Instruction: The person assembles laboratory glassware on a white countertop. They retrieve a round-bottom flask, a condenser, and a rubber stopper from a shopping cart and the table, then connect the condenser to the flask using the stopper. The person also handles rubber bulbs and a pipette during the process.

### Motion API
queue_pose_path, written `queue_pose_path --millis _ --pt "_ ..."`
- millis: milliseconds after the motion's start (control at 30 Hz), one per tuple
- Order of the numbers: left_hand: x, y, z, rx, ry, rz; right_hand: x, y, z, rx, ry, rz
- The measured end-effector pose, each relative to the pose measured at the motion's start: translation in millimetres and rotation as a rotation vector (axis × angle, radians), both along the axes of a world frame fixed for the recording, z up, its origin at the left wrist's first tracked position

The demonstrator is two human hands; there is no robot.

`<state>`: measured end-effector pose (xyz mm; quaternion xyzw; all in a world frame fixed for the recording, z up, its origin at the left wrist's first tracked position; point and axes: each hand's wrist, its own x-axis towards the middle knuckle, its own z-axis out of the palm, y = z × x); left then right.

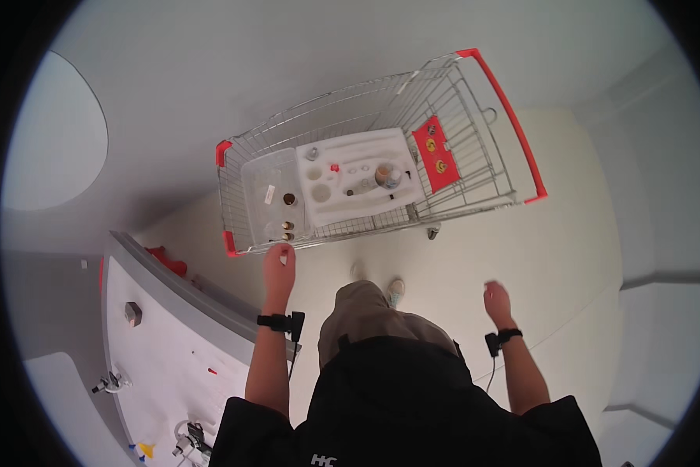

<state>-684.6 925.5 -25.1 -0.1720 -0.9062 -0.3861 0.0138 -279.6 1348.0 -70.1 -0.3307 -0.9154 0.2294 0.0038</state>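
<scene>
My left hand (280,267) is at the near left edge of a wire shopping cart (342,235), its fingers curled in toward the thumb. Whether it touches the rim, or what is between the fingertips, I cannot make out. Just beyond it in the cart is a clear plastic bin (258,204) with a brown round bottle (289,199) and small gold-topped pieces (287,226). Beside the bin lies a white foam tray (357,206) with round hollows, a glass vessel with brownish contents (382,174) and a small red piece (335,167). My right hand (497,300) hangs apart from everything, loosely closed with nothing visible in it.
A red panel (435,156) with yellow emblems is on the cart's seat end, near the red handle (509,117). To my left, a white table (171,350) with a grey edge holds a grey block (133,314) and metal lab clamps (194,437). Pale floor surrounds my feet.
</scene>
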Motion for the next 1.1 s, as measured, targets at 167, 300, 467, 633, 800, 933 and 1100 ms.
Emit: queue_pose_path --millis 167,300,467,633,800,933,1100 --pt "-74 19 -17 -0.182 0.019 0.133 -218 33 82 0.04 0.21 0.257" --pt "-104 11 -60 -0.284 -0.042 0.08 -288 40 41 0.07 0.114 0.393" --pt "-106 9 -70 -0.345 -0.14 0.117 -295 38 20 0.047 -0.119 0.326" --pt "-115 11 -66 -0.208 -0.256 0.214 -306 36 19 -0.012 -0.217 0.323" --pt "-117 9 -75 -0.171 -0.348 0.315 -314 38 20 -0.109 -0.257 0.212" --pt "-126 11 -67 -0.323 -0.337 0.171 -316 37 14 -0.037 -0.285 0.215" --pt "-162 32 -65 -0.304 -0.432 0.058 -315 36 8 0.014 -0.188 0.254"
